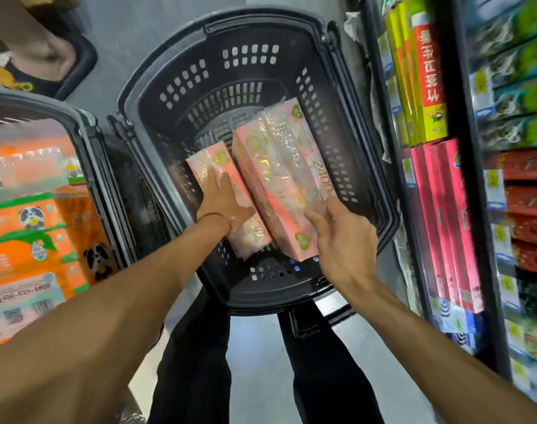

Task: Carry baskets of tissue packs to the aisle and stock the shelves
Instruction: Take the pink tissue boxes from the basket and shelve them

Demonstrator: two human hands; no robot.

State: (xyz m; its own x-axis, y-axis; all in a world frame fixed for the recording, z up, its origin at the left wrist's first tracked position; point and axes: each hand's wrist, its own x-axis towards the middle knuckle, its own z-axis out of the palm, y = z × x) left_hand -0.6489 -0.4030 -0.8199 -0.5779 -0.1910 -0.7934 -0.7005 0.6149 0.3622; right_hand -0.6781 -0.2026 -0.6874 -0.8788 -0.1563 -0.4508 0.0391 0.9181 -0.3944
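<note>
A black plastic basket (291,56) stands on the floor in front of my legs. Inside it lie two pink tissue packs in clear wrap. My left hand (222,198) lies flat, fingers straight, on the smaller left pack (206,162). My right hand (342,232) grips the near right edge of the larger pack (279,172), which leans tilted against the other pack and the basket's right wall.
A second basket (83,133) at the left holds orange panda-print tissue packs (25,228). Shelves (463,179) at the right carry boxed rolls and packets. Another person's foot (37,62) stands at the top left. Grey floor lies around.
</note>
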